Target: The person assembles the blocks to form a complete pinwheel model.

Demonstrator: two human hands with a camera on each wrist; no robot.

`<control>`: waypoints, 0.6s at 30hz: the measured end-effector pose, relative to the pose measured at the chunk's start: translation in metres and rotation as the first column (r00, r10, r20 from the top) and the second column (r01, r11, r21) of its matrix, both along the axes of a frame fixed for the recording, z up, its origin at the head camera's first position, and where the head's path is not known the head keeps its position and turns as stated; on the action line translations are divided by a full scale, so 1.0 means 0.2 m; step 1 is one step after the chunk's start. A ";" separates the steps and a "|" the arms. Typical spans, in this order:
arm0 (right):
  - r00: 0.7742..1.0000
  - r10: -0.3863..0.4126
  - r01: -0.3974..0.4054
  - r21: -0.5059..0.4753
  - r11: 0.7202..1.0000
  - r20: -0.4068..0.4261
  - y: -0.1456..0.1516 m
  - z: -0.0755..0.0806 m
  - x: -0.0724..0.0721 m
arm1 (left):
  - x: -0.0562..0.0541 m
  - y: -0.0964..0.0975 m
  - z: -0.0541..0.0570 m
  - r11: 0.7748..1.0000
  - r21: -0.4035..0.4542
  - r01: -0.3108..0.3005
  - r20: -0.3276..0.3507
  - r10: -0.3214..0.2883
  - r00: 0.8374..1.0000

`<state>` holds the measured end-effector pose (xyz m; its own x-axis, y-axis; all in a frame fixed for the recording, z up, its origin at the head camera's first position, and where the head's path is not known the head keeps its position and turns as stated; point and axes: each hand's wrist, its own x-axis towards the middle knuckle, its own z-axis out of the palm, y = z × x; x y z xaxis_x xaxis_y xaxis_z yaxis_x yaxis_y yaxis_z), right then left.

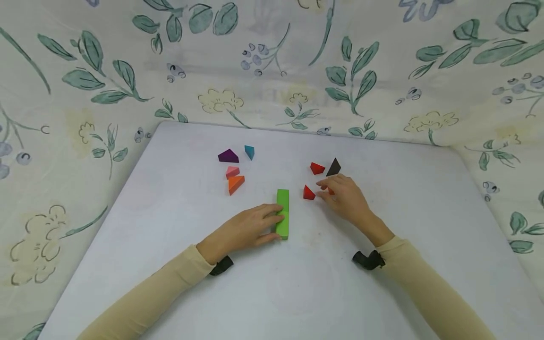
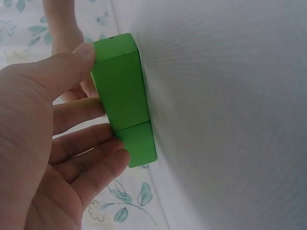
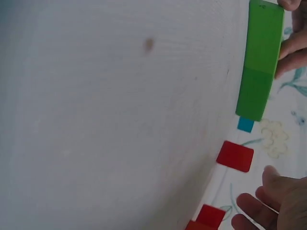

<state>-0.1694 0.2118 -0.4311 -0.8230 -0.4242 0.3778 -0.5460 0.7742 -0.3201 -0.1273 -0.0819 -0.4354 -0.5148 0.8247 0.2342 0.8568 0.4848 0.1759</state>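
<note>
A cloth [image 1: 272, 61] printed with leaves and flowers hangs beyond and beside the white tabletop [image 1: 318, 293]. Near its middle, the left hand [image 1: 246, 229], fingers slightly spread, touches the left side of 2 green blocks [image 1: 286, 205] set end to end. The right hand [image 1: 346, 200], thumb and fingers parted, is just beside a red piece [image 1: 309, 193]; whether its fingertips touch another reddish piece [image 1: 331, 191] below them, I cannot tell.

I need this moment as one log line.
left hand: touches two green blocks, end to end; right hand: fingers apart, among red blocks; black triangular block: beyond right hand
</note>
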 end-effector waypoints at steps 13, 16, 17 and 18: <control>0.993 0.024 -0.030 0.043 0.999 0.118 -0.09 -0.03 -0.04 | 0.00 0.00 -0.01 1.000 0.005 -0.006 -0.034 0.006 0.999; 0.989 0.012 -0.016 0.029 0.999 0.149 -0.10 -0.04 -0.06 | 0.00 0.00 -0.01 1.000 0.006 -0.005 -0.031 0.005 1.000; 0.988 0.011 -0.014 0.021 1.000 0.156 -0.11 -0.04 -0.06 | 0.00 0.00 -0.01 1.000 0.005 -0.004 -0.030 0.004 1.000; 0.987 0.011 -0.013 0.012 1.000 0.161 -0.11 -0.04 -0.07 | 0.00 0.00 -0.01 1.000 0.004 -0.004 -0.028 0.004 1.000</control>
<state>-0.1836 0.1901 -0.4392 -0.8676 -0.4382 0.2351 -0.4972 0.7728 -0.3944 -0.1275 -0.0815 -0.4382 -0.5111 0.8217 0.2522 0.8595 0.4875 0.1536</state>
